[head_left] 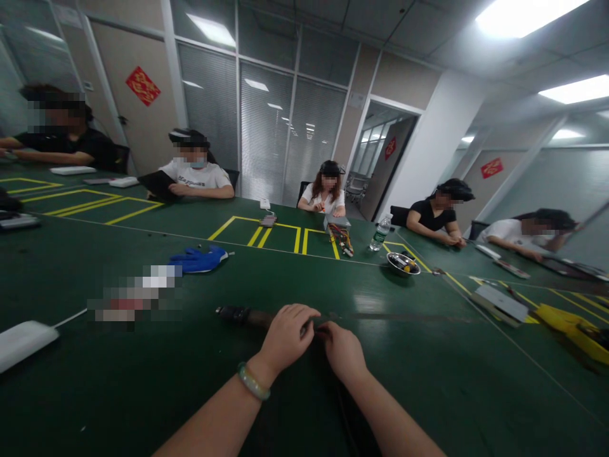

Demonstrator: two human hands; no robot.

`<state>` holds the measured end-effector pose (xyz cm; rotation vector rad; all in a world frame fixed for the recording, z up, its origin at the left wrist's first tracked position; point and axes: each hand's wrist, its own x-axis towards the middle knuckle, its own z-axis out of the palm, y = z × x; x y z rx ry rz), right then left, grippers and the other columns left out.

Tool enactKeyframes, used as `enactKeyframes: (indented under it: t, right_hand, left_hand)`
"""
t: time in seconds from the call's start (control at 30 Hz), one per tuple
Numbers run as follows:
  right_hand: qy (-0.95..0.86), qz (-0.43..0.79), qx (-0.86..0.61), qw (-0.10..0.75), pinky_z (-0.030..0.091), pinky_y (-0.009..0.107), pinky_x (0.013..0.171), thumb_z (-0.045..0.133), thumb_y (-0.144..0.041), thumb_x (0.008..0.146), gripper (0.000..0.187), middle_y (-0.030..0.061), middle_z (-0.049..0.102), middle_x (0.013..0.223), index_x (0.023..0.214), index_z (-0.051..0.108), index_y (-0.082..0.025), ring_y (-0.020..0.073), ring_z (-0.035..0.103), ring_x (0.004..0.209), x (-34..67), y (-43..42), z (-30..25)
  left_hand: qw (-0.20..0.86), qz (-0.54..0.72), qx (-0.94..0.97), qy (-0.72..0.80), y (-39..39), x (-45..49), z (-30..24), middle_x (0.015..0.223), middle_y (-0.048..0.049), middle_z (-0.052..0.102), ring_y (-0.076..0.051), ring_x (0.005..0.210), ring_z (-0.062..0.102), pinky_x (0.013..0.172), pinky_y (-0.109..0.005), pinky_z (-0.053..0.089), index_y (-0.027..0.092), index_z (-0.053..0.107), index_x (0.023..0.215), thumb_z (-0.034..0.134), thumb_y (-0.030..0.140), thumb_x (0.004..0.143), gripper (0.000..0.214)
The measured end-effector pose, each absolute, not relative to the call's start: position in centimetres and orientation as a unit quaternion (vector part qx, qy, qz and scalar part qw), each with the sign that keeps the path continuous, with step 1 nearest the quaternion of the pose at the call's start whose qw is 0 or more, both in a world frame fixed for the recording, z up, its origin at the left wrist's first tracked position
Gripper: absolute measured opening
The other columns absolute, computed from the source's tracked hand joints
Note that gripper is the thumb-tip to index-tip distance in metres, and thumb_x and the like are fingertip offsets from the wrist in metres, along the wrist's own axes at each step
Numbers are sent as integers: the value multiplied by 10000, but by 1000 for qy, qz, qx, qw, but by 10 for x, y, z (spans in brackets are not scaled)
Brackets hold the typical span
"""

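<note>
A dark, corded electric screwdriver (245, 316) lies nearly level just above or on the green table, its black nose pointing left. My left hand (289, 333), with a pale green bangle at the wrist, is closed round the rear of its body. Right beside it, my right hand (340, 349) is closed, fingertips pinched at the tool's tail end where the cord seems to start. The fingers hide that spot. A dark cord (347, 419) runs down towards me between my forearms.
On the green table (428, 393) are a blue glove (200, 259), a white power strip (26, 343), a metal bowl (403, 264) of small parts, a water bottle (380, 233), a power supply with wires (337, 223) and a yellow tray (575, 333). Several people sit around.
</note>
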<state>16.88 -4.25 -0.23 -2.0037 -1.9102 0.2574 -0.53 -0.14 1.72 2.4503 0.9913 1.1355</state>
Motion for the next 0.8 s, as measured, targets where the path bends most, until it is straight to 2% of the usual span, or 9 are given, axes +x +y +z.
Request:
enactKeyframes:
  t: [0.27, 0.47, 0.57, 0.67, 0.8]
  right_hand:
    - [-651, 31, -750, 114, 431, 270, 722, 466, -333, 952, 205, 13, 704, 929, 1049, 639, -282, 197, 658, 858, 190, -19, 22]
    - [-509, 41, -855, 86, 442, 286, 713, 412, -411, 939, 319, 63, 703, 975, 1091, 645, -256, 231, 656, 904, 321, -55, 28]
    - [-426, 64, -895, 114, 473, 319, 714, 373, -477, 909, 412, 88, 703, 990, 1079, 658, -233, 258, 664, 900, 405, -111, 13]
    - [-336, 82, -924, 161, 506, 352, 659, 429, -536, 821, 433, 104, 712, 958, 996, 697, -245, 290, 680, 872, 474, -171, -4]
    - [-232, 26, -951, 203, 501, 436, 513, 404, -616, 746, 429, 110, 691, 716, 761, 702, -308, 339, 673, 644, 525, -228, -17]
  left_hand:
    - [150, 383, 868, 278, -1, -11, 15, 958, -5, 663, -168, 918, 582, 866, -331, 441, 235, 650, 951, 506, 106, 848, 219]
    - [184, 352, 872, 285, 0, -14, 15, 947, -2, 658, -144, 885, 598, 835, -290, 457, 226, 661, 954, 497, 124, 861, 214]
    - [201, 334, 875, 286, 1, -13, 14, 940, -5, 659, -138, 864, 605, 804, -276, 463, 222, 669, 949, 494, 136, 867, 212]
    - [220, 319, 876, 288, 2, -12, 13, 937, -4, 662, -141, 861, 610, 792, -278, 473, 227, 677, 943, 483, 152, 880, 217]
    - [250, 306, 869, 297, 1, -13, 15, 956, -5, 667, -147, 869, 620, 788, -287, 486, 236, 684, 947, 473, 168, 893, 228]
